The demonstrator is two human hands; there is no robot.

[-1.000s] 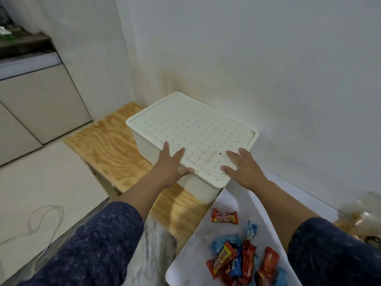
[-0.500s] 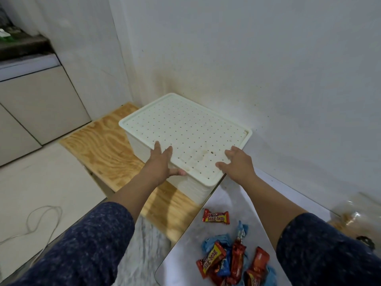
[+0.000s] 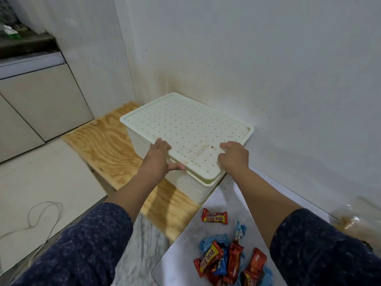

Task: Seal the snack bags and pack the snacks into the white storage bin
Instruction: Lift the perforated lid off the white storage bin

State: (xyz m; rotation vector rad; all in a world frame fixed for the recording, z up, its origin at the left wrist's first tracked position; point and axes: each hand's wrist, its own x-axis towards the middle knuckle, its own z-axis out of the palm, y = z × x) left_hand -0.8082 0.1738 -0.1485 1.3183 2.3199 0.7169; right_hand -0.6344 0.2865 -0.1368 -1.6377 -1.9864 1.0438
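Both hands grip the perforated lid [image 3: 186, 132] of the white storage bin [image 3: 185, 183], far on the wooden surface [image 3: 103, 143]. Left hand [image 3: 157, 159] curls over the near-left edge; right hand [image 3: 234, 154] on the near-right, fingertips hidden. Snack pile [image 3: 226, 263] near right, cut off below.

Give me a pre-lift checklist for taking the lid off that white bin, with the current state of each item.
1. Left hand on the lid: ok, fingers over the near left edge, thumb under the rim.
2. Right hand on the lid: ok, fingers curled over the near right edge.
3. Top of the lid free of objects: ok, only the perforated surface shows.
4. White storage bin steady on the plywood board: ok, though its near corner meets the white table.
5. Snacks within reach for packing: ok, piled on the white table near the right arm.
6. Bin contents and free space: cannot tell, lid hides the inside.
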